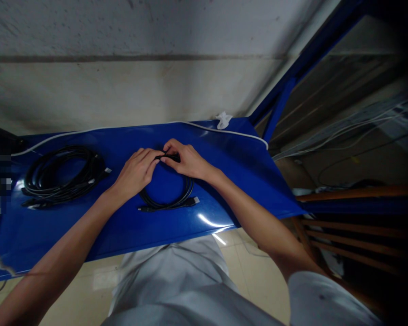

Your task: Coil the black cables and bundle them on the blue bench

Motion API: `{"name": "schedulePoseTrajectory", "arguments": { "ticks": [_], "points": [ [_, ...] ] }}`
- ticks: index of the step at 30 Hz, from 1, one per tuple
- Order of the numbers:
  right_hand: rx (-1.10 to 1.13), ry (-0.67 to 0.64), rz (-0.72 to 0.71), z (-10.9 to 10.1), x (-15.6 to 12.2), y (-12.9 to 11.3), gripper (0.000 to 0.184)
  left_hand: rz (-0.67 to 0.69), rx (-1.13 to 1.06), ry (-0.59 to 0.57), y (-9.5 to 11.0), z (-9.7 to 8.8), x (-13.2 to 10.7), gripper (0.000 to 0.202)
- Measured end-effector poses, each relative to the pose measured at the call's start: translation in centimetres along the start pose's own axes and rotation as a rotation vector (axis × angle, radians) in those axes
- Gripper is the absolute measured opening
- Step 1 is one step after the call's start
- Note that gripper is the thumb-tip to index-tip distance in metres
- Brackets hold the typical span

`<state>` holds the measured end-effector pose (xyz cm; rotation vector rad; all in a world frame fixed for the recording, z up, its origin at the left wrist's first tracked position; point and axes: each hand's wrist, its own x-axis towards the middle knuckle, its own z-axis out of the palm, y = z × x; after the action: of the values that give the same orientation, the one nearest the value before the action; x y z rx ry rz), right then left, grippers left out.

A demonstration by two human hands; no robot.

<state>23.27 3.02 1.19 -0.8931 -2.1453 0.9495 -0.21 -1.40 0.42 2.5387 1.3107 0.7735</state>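
A black USB cable lies coiled in a loop on the blue tabletop. Its USB plug points right at the near side of the loop, and its other, slimmer end points left. At the far side of the loop, my left hand has its fingers closed on the cable. Close beside it, my right hand pinches the same bundled strands between thumb and fingers. The fingertips of both hands nearly meet and partly hide the cable there.
A larger pile of coiled black cables sits to the left. A white cord runs along the back edge by the wall, near a crumpled white scrap. A blue metal frame rises at the right end, with wooden slats below.
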Motion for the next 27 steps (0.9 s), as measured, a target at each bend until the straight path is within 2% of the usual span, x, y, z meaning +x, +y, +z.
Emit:
{"name": "schedulePoseTrajectory", "arguments": {
  "ticks": [11,20,27],
  "points": [
    [0.139,-0.003,0.044,0.35,0.17,0.61,0.024,-0.01,0.041,-0.035,0.39,-0.05,0.12,0.03],
    [0.212,-0.012,0.066,0.16,0.21,0.2,0.028,-0.068,0.051,0.063,0.64,0.44,0.35,0.025],
    [0.323,-0.01,0.064,0.54,0.42,0.83,0.022,-0.031,0.02,0.057,0.29,0.25,0.29,0.025]
  ]
}}
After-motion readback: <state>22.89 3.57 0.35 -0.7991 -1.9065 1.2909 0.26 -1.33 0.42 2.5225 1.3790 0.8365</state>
